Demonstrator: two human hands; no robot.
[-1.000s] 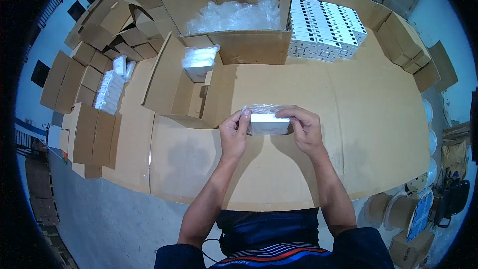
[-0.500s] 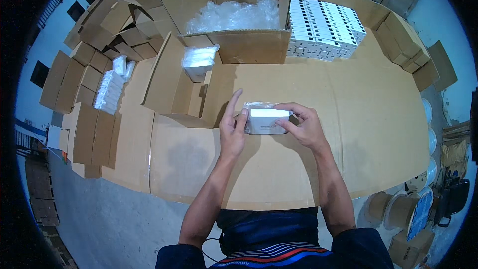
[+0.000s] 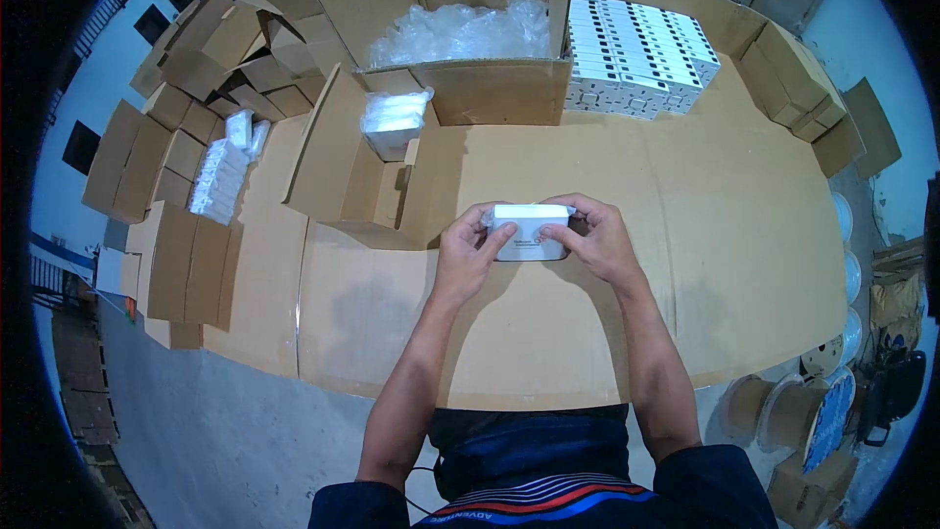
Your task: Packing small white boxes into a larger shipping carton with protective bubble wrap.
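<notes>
Left hand: the left hand point(image 3: 468, 255) clasps the near-left end of a small white box point(image 3: 530, 231), fingers curled over its top edge.
Right hand: the right hand point(image 3: 595, 240) closes on the box's right end — thumb toward the front face.
Box: held between both hands just above the cardboard-covered table point(image 3: 744, 264), near its middle; a clear film seems to wrap it, though that is hard to tell.
Done: a wrapped white box sits in the small open carton point(image 3: 377, 152) on the left — the carton otherwise shows room.
Left: a stack of white boxes point(image 3: 636, 54) waits at the far side, beside a large carton of clear bags point(image 3: 460, 34); by my judgement much remains.
</notes>
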